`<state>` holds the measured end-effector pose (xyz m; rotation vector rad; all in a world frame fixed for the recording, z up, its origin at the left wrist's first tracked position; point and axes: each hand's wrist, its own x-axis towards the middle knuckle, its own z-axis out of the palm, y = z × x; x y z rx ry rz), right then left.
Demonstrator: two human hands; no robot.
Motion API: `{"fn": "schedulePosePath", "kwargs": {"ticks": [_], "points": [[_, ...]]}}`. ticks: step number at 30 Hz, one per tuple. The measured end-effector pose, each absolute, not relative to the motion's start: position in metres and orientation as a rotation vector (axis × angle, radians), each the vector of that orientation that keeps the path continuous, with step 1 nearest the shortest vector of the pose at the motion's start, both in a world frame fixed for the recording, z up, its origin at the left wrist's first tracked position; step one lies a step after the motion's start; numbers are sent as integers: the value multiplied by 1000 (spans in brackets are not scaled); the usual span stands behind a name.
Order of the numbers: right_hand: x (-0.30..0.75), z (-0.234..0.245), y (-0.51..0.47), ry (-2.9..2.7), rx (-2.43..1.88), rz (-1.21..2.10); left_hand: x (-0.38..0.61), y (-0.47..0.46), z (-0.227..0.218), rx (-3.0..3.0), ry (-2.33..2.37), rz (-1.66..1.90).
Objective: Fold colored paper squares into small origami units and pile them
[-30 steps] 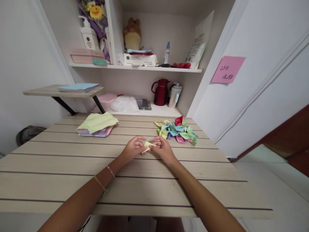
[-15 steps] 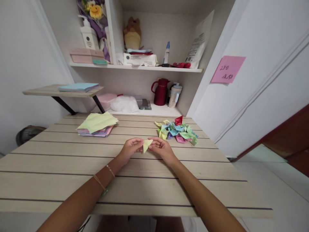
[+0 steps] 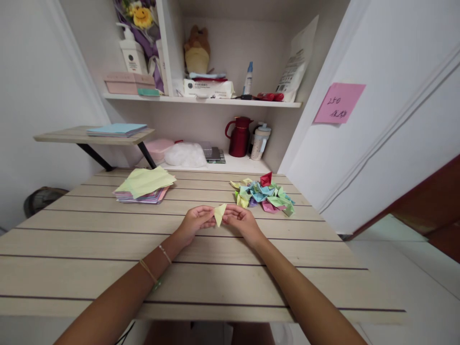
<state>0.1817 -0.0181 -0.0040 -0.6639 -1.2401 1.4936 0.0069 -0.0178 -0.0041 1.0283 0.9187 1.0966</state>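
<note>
Between my two hands is a small folded piece of pale yellow paper (image 3: 220, 215), pointed at the bottom and held just above the table. My left hand (image 3: 196, 222) pinches its left edge with thumb and fingers. On the other side, my right hand (image 3: 242, 222) grips the right edge, its fingers curled partly behind the paper. A heap of folded paper pieces (image 3: 264, 192) in blue, green, yellow, pink and red lies just beyond my right hand. To the far left sits a stack of paper sheets (image 3: 145, 184), yellow on top.
The slatted wooden table (image 3: 230, 282) runs under both forearms. A raised wooden stand (image 3: 72, 136) at the left carries blue paper (image 3: 117, 129). At the back, a shelf holds a dark red jug (image 3: 240, 138), a speckled cup (image 3: 260, 143) and a white plastic bag (image 3: 185, 155).
The yellow paper has tilted and turned slightly between my fingers, so its top now points up more narrowly. Both hands stay in nearly the same place.
</note>
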Motion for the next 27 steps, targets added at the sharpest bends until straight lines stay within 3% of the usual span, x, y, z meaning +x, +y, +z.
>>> {"fn": "schedulePosePath", "kwargs": {"ticks": [6,17,23,27], "points": [[183,-10,-15,-1341,-721,1386,8,-18,-3,1039,940,1085],[184,-1,-24,-1776,-839,552,13,-25,3,991,899,912],[187,1,-25,-1917,-805,471,13,-29,5,1023,857,849],[188,3,-26,-1923,-792,603,12,-27,3,1118,876,885]]}}
